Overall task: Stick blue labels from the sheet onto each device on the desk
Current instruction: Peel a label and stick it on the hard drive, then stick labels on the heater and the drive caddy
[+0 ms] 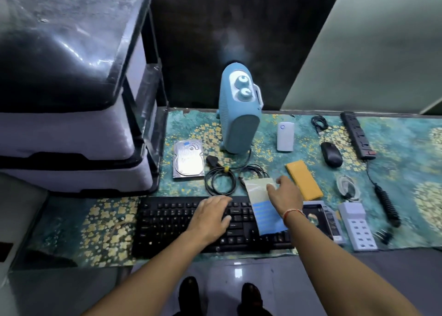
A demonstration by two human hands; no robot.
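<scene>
The label sheet (265, 210) lies across the right part of the black keyboard (172, 222), its lower half still covered in blue labels. My right hand (284, 195) rests on the sheet's bare upper part, fingers spread, holding nothing that I can see. My left hand (212, 214) lies flat on the keys just left of the sheet. A hard drive (188, 159) at the left carries a small blue label on its top. Around them are a blue heater (239, 114), a white power bank (285, 136), a black mouse (331, 157) and a yellow power bank (304, 180).
A black power strip (357, 135) with its cord runs down the right side. A white multi-port charger (357, 224) and a flat grey device (323, 217) sit at the front right. Coiled black cables (221, 180) lie behind the keyboard. Stacked grey bins (71, 129) stand at the left.
</scene>
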